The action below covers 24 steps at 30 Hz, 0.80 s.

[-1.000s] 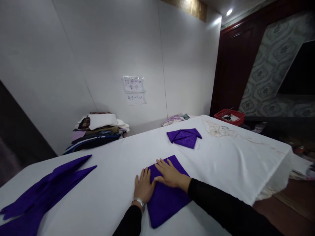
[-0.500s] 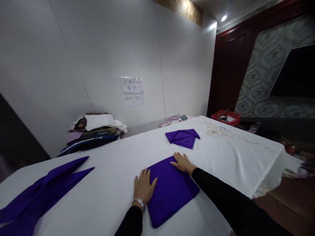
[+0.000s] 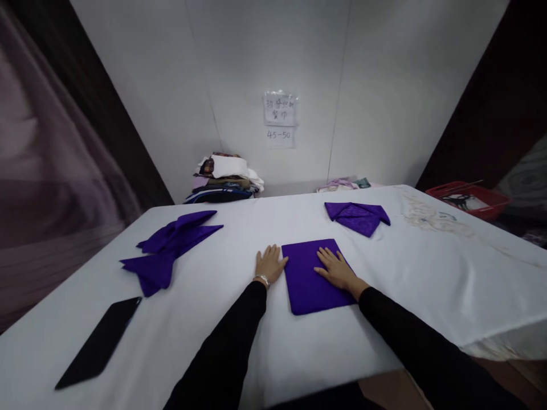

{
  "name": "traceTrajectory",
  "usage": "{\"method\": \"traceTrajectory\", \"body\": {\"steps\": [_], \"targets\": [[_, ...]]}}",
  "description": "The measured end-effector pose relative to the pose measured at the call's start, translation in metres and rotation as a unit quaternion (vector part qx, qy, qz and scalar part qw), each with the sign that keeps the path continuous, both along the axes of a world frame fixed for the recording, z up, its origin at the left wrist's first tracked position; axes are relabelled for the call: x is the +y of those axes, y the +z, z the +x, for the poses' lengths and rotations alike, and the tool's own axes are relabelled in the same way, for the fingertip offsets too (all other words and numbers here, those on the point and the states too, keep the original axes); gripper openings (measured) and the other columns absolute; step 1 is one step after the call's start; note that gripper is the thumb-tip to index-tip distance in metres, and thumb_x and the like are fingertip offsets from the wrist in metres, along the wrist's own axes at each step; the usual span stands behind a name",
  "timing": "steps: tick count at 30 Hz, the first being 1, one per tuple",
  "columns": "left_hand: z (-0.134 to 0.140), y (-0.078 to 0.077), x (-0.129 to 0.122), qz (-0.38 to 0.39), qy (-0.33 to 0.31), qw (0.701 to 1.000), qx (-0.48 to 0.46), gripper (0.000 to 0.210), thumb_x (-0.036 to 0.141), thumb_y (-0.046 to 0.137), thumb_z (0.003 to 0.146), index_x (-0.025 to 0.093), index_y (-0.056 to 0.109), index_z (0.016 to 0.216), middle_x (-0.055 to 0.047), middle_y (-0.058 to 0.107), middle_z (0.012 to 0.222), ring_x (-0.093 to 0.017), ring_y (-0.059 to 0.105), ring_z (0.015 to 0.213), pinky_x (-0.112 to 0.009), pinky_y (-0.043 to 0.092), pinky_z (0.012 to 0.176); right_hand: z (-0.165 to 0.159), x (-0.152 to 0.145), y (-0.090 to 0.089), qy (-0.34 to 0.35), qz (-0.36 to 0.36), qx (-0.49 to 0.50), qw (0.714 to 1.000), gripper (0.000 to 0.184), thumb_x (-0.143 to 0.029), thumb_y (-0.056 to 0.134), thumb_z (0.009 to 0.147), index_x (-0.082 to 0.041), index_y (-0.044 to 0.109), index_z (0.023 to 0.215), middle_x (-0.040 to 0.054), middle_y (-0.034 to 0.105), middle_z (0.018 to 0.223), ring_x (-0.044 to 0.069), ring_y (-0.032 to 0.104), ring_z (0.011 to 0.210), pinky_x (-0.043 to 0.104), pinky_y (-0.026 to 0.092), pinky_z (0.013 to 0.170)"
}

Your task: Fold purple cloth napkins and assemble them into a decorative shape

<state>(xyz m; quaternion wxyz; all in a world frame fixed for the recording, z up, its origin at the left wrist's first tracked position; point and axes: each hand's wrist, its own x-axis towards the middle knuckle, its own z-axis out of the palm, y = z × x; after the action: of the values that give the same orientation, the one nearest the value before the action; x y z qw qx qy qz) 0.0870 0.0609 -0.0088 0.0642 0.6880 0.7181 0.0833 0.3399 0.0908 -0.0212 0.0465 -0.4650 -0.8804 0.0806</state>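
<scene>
A purple cloth napkin [image 3: 305,285], folded into a flat square, lies on the white tablecloth [image 3: 265,356] in front of me. My right hand [image 3: 336,269] rests flat on its upper right part, fingers spread. Just off its left edge, my left hand [image 3: 271,265] lies on the tablecloth with fingers apart, the thumb reaching the napkin's edge. Farther back on the right is a second purple napkin [image 3: 359,216], folded into a shape with pointed corners. On the left sits a third purple napkin [image 3: 171,250], folded with several long points.
A black phone-like slab [image 3: 100,341] lies at the near left. Piled clothes [image 3: 226,179] stand by the wall, with more crumpled cloth [image 3: 337,185] to the right. A red basket [image 3: 474,199] is at the far right. Paper signs [image 3: 280,117] hang on the wall.
My view has swung left and the phone-like slab has come into sight. My right hand has moved inward over the square napkin; the left stays by its left edge.
</scene>
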Motion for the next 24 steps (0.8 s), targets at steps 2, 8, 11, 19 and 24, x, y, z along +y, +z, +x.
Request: {"method": "traceTrajectory", "body": {"steps": [2,8,11,19,24], "targets": [[-0.013,0.003,-0.008,0.009,0.040,0.999,-0.003,0.058,0.048,0.018,0.089,0.016,0.032,0.134,-0.011,0.028,0.145,-0.026,0.019,0.134,-0.053,0.013,0.105,0.001,0.001,0.001,-0.001,0.003,-0.008,1.000,0.074,-0.064,0.016,0.085,-0.015,0.024,0.141,0.0093,0.019,0.147,0.024,0.011,0.135,0.048,0.008,0.106],[0.005,0.005,-0.063,0.037,-0.017,0.999,-0.023,0.055,0.048,0.020,0.090,0.018,0.031,0.135,-0.007,0.027,0.146,-0.021,0.018,0.135,-0.046,0.012,0.109,-0.011,-0.021,0.011,0.016,-0.007,-0.007,1.000,0.073,-0.063,0.018,0.086,-0.016,0.021,0.141,0.0110,0.017,0.147,0.026,0.008,0.135,0.050,0.005,0.106],[0.026,0.002,-0.097,0.043,-0.127,0.990,-0.037,0.057,0.050,0.025,0.089,0.019,0.027,0.136,-0.007,0.025,0.146,-0.021,0.014,0.136,-0.048,0.007,0.110,-0.022,-0.050,0.011,0.090,-0.001,0.015,0.996,0.069,-0.061,0.021,0.087,-0.019,0.020,0.142,0.0093,0.018,0.147,0.024,0.008,0.136,0.049,0.002,0.107],[0.038,0.011,-0.118,0.006,-0.193,0.978,-0.072,0.066,0.059,0.026,0.085,0.019,0.028,0.137,-0.009,0.027,0.145,-0.024,0.013,0.136,-0.052,0.008,0.109,-0.024,-0.061,0.022,0.121,-0.086,0.028,0.989,0.062,-0.056,0.023,0.089,-0.023,0.017,0.142,0.0064,0.014,0.148,0.022,0.008,0.136,0.047,0.006,0.107],[0.048,0.006,-0.120,0.015,-0.222,0.970,-0.101,0.079,0.065,0.032,0.080,0.016,0.019,0.140,-0.010,0.026,0.146,-0.025,0.014,0.135,-0.047,0.009,0.112,-0.058,-0.042,0.040,0.158,-0.061,0.035,0.985,0.061,-0.052,0.024,0.090,-0.021,0.018,0.142,0.0073,0.014,0.148,0.023,0.007,0.136,0.046,0.003,0.107]]}}
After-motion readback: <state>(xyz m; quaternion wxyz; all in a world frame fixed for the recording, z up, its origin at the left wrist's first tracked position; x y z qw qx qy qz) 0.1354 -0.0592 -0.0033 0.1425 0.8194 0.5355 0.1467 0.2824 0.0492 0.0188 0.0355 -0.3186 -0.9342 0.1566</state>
